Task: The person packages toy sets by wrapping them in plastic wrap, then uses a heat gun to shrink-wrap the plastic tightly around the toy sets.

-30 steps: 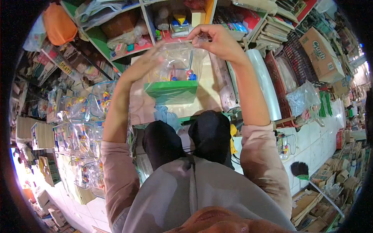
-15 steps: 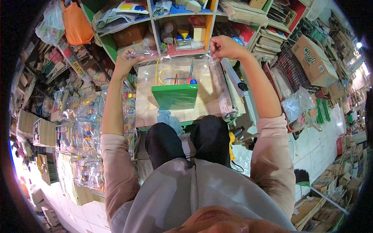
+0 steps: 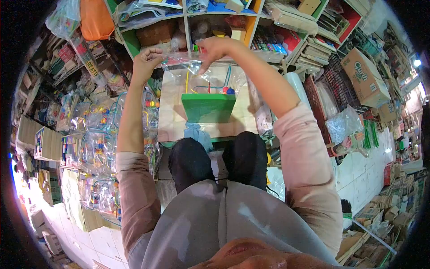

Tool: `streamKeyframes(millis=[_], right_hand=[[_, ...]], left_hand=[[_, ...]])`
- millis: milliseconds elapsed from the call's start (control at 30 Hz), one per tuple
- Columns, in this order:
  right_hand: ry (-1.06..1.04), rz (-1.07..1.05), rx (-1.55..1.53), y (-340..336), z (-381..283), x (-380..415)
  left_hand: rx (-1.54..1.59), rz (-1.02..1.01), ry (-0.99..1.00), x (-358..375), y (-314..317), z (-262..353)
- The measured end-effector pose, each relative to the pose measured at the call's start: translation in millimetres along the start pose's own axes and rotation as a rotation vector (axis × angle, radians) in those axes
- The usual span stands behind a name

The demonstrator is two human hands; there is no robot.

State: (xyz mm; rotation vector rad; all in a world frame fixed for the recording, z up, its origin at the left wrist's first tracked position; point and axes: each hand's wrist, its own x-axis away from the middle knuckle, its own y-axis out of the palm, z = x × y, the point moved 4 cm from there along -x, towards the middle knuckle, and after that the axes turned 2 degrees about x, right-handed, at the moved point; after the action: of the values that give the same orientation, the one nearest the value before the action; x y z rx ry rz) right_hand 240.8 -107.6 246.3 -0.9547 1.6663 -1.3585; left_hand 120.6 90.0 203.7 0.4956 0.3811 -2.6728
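Clear plastic film (image 3: pixel 183 59), apparently a bag, stretches across the far side of the low work table. My left hand (image 3: pixel 148 62) pinches its left end. My right hand (image 3: pixel 217 48) is over the film's middle, fingers and thumb apart; the thumb is at or close to the plastic. Below the film stands a bead maze toy (image 3: pixel 208 107) with a green board, its broad face toward me. Curved yellow and blue wires, a red stick and red and blue beads rise behind the board.
The pale table top (image 3: pixel 172 107) reaches my knees. A light blue cloth or plastic piece (image 3: pixel 197 135) hangs at its front edge. Shelves (image 3: pixel 188 27) filled with goods stand behind. Bagged bead mazes (image 3: pixel 96 150) are stacked left; a cardboard box (image 3: pixel 365 76) sits right.
My right hand has swung left from the film's right end to its middle, and its fingers have spread. My left hand keeps its pinch. The view has shifted slightly.
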Motion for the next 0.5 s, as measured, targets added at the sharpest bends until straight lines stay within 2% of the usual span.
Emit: streamKeyframes(millis=[67, 100, 167, 200, 233, 267, 300, 333, 400, 433, 500], right_hand=[[-0.108, -0.366, 0.076, 31.0, 0.4, -25.8], [-0.103, -0.370, 0.069, 32.9, -1.8, -22.7], [-0.175, -0.017, 0.102, 9.2, -8.6, -12.6], [-0.211, -0.018, 0.029, 0.2, -13.1, -3.5], [-0.203, -0.026, 0.028, -7.1, -20.8, 6.8], [-0.244, 0.059, 0.056, -18.1, -33.2, 18.9], [-0.284, 0.145, 0.082, -29.8, -43.2, 28.9], [-0.279, 0.143, 0.079, -37.7, -48.2, 34.8], [-0.396, 0.238, 0.087, -60.6, -64.1, 48.7], [-0.300, 0.210, 0.161, -77.0, -74.7, 63.1], [-0.069, 0.116, 0.248, -115.4, -93.7, 98.6]], left_hand=[[0.003, 0.025, 0.031, 5.7, -4.1, -4.8], [0.004, 0.019, 0.024, 15.0, -1.0, 5.4], [-0.098, 0.375, 0.222, 53.7, -2.2, 49.4], [-0.119, 0.295, 0.198, 71.9, -3.3, 48.3], [0.069, 0.149, 0.081, 93.7, 5.4, 32.1], [0.255, 0.003, -0.034, 119.5, 19.4, 7.4], [0.417, -0.121, -0.194, 148.0, 51.5, -14.0], [0.617, -0.337, -0.319, 174.5, 86.2, -24.9], [1.068, -0.434, -0.672, 205.3, 160.5, -55.2], [1.334, -0.458, -0.844, 209.4, 188.6, -62.8], [1.873, -0.414, -0.835, 187.9, 225.7, -50.9]])
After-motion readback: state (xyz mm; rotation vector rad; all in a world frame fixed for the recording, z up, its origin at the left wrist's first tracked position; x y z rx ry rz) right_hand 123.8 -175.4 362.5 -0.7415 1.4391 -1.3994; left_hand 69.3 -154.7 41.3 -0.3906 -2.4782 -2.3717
